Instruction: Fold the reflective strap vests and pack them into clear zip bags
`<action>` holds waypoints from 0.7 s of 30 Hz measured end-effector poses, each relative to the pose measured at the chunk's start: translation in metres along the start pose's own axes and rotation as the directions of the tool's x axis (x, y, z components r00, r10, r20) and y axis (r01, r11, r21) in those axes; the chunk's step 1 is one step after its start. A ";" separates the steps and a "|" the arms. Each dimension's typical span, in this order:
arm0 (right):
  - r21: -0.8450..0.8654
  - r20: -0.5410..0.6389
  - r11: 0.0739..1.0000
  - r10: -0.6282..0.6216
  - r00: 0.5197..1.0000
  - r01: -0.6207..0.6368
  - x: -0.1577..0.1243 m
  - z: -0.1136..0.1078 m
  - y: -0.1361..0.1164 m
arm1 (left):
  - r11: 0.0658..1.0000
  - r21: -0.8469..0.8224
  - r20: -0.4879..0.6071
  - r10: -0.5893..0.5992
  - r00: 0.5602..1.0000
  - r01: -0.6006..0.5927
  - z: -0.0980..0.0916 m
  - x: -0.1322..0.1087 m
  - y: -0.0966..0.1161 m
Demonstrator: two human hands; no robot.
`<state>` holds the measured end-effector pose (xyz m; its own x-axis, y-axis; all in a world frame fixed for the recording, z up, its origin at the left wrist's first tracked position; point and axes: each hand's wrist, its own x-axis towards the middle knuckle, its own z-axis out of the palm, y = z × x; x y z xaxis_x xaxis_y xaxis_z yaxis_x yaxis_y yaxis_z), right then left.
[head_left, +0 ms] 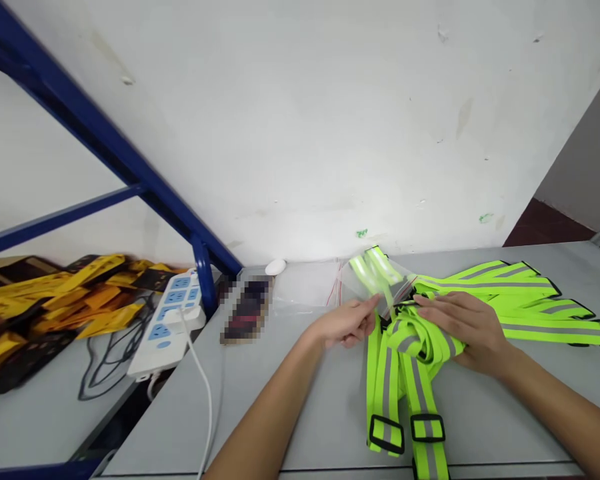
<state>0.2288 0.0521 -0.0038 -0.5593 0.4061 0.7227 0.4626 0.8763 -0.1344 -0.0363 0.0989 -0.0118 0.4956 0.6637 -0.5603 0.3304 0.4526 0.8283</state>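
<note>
A bundle of neon-green reflective straps [420,340] with grey stripes lies folded in front of me, gripped by my right hand [473,330] from its right side. Two strap ends with black buckles hang toward the front edge. My left hand [350,323] pinches the edge of a clear zip-lock bag [353,287] at the bundle's left. The bag's mouth with its red line faces the bundle. More green straps [525,293] are spread out to the right, behind my right hand. Some green strap shows through or behind the bag near the wall.
Several clear bags [303,283] are stacked left of the hands, with a white oval object [275,267] behind. A white power strip [173,320] and cable lie beside a blue metal frame [125,167]. Yellow-and-black packets [80,293] cover the neighbouring table, where a person's hand shows.
</note>
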 end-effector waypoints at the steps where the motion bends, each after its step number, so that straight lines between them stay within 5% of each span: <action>1: -0.068 -0.004 0.995 -0.075 0.997 0.074 0.000 0.001 -0.003 | 0.999 0.050 0.019 -0.012 1.000 0.011 -0.005 -0.005 0.002; 5: -0.227 0.009 0.930 -0.295 0.955 0.289 0.002 0.012 -0.020 | 0.993 -0.082 0.081 0.089 0.993 -0.082 -0.001 -0.016 0.009; 10: -0.163 0.025 0.898 -0.411 0.911 0.409 0.002 0.030 -0.034 | 0.922 -0.321 0.126 0.268 0.955 -0.216 0.053 -0.020 0.015; 13: 0.044 0.201 0.965 -0.264 0.943 0.260 -0.005 0.034 -0.030 | 0.900 -0.343 -0.017 0.278 0.960 -0.267 0.076 -0.022 0.016; 16: 0.157 0.445 0.987 -0.034 0.895 -0.041 -0.012 0.035 -0.023 | 0.840 -0.468 -0.173 0.217 0.961 -0.274 0.081 -0.020 0.015; 18: 0.144 0.457 0.984 0.026 0.889 -0.102 -0.014 0.037 -0.019 | 0.788 -0.549 -0.236 0.175 0.956 -0.280 0.081 -0.017 0.014; 21: 0.044 0.327 0.998 0.020 0.945 -0.036 -0.010 0.040 -0.013 | 0.695 -0.631 -0.352 0.141 0.925 -0.346 0.083 -0.014 0.013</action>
<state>0.2010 0.0473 -0.0367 -0.7443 0.4855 0.4586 0.4516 0.8717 -0.1899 0.0279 0.0460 0.0069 0.2223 0.8874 -0.4038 -0.4484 0.4608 0.7659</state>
